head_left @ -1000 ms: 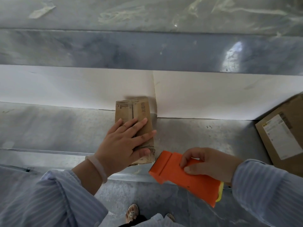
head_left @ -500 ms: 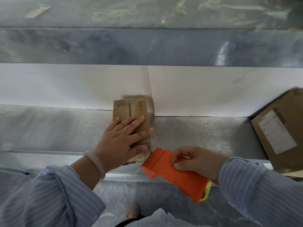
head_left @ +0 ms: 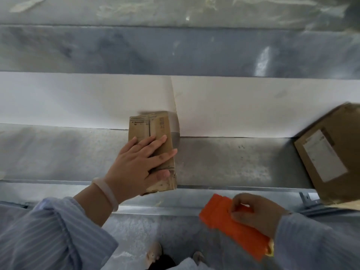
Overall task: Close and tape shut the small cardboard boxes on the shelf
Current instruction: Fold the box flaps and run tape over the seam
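Metal shelf carries small cardboard box. Left hand presses flat on box, fingers straight, apart. Right hand, front-right of box, fingers clamped on orange tape dispenser.

We are seeing soft, fairly bright light. Glare is shining on the metal panel at upper right. The small box is casting a faint shadow rightward on the shelf, so light is perhaps coming from the left. Motion blur is smearing the right hand and orange tool; edges are bending.
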### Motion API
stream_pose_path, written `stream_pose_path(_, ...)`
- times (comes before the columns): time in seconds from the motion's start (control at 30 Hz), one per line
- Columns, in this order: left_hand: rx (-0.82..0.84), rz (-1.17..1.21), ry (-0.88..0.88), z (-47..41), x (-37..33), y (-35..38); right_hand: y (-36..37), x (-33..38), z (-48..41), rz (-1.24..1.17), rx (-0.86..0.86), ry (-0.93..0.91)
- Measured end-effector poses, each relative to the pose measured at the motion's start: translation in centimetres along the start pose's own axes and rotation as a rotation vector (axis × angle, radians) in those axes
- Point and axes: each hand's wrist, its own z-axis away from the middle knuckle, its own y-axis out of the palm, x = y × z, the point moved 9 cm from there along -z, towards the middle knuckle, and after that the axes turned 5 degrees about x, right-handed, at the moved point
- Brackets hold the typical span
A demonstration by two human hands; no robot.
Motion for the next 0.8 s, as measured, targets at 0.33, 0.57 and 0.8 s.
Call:
stream_pose_path(0.33,-0.024,-0.016,0.001,0.1,0.1,0.1,-9.1,7.1,1.3,0.682,-0.387,-0.206)
stream_pose_path(0.57,-0.026,-0.035,0.007,0.1,-0.1,-0.1,-11.2,2.8,-0.5,-0.391,-0.642,-0.254)
stream_pose_path(0.8,-0.033,-0.024,0.006,0.0,0.0,0.0,-5.3,-1.7,-6.4,-1.818,-0.400,-0.238)
